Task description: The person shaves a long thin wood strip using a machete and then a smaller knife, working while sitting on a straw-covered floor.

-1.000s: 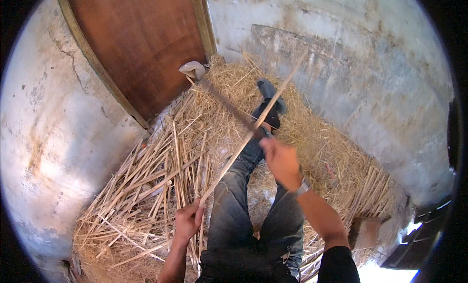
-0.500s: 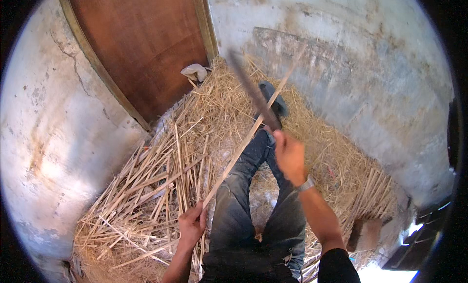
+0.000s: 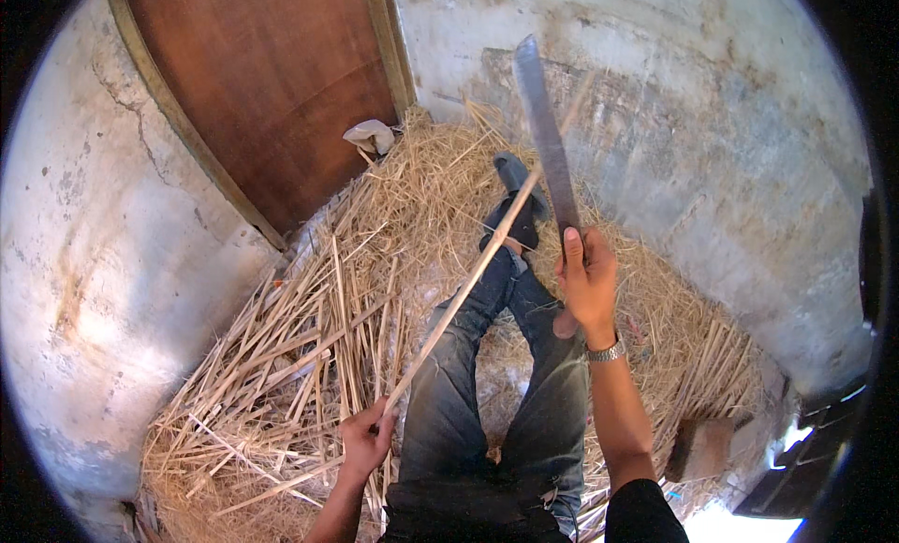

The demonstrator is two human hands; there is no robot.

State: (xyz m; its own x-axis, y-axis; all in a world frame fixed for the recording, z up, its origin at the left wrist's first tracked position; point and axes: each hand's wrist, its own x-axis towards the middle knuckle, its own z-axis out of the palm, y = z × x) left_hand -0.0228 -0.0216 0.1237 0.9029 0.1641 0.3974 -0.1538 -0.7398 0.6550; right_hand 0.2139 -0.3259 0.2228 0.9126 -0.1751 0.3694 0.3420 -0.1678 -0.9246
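My left hand is closed round the near end of a long, thin bamboo strip. The strip slants away to the upper right, over my legs and past my crossed feet. In my right hand is the handle of a machete, its broad dark blade pointing up and away, tilted slightly left. From this angle the blade passes in front of the strip's far part; whether the two touch I cannot tell. The rounded butt of the handle shows below my right palm.
My legs in dark jeans stretch forward over straw-like shavings. Loose strips are heaped at the left, with more at the right near a brick-like block. Ahead stand a brown door, a pale bag and worn walls.
My right hand has shifted right and a little farther away. The machete has swung from leaning far left to nearly upright. My left hand and the strip have barely moved.
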